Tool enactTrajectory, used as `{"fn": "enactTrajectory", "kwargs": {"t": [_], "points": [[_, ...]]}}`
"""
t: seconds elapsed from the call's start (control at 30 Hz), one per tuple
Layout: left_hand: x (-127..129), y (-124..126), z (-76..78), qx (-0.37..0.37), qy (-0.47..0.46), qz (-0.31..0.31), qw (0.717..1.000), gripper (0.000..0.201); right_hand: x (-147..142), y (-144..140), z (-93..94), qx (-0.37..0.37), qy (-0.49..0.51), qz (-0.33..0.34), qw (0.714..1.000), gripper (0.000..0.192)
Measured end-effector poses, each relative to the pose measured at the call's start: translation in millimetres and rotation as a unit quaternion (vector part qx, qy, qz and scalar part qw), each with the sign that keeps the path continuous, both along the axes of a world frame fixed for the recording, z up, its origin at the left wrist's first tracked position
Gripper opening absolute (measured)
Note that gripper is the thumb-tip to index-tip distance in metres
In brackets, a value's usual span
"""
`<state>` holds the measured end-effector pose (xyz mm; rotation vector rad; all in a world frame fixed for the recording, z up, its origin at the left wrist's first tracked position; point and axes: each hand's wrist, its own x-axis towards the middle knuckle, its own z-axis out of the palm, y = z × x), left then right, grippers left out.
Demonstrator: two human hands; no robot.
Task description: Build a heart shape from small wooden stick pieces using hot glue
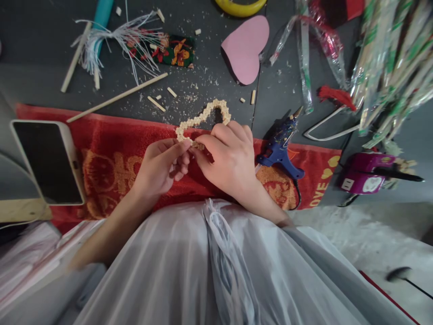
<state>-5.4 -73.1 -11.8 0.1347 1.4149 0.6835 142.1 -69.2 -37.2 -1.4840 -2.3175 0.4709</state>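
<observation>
A heart-shaped frame made of small pale wooden pieces [202, 118] is held over the red towel [111, 149]. My right hand [229, 155] grips its near side, with thumb and fingers closed on it. My left hand [162, 164] pinches the frame's lower left edge with its fingertips, right next to my right thumb. Part of the frame is hidden behind my right hand. A blue glue gun [280, 146] lies just right of my right hand, on the towel's edge.
A phone [47, 160] lies at the left on the towel. On the dark floor lie wooden sticks [118, 97], cut bits, a pink paper heart [246, 47], a tassel [111, 40], clear wrappers [304, 67] and a purple power strip [363, 174].
</observation>
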Motion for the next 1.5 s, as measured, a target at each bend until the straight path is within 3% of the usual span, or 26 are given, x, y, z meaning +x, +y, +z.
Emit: {"fn": "enactTrajectory", "kwargs": {"t": [0.2,0.83,1.2,1.5], "points": [[0,-1,-1.3,0.001,0.027,-0.025,0.999,0.036,1,1,0.3,-0.013,0.004,0.007,1.0,0.026],[-3,-13,-12.1,0.12,0.03,-0.071,0.99,0.046,1,1,-2.1,-0.013,-0.017,0.026,0.999,0.024],[-5,-14,-11.7,0.095,0.018,-0.057,0.994,0.042,3,-1,4.6,-0.01,-0.02,0.016,1.0,0.024],[-1,-30,-0.9,0.037,-0.006,-0.067,0.997,0.042,12,-21,6.7,-0.001,-0.021,0.028,0.999,0.023]]}}
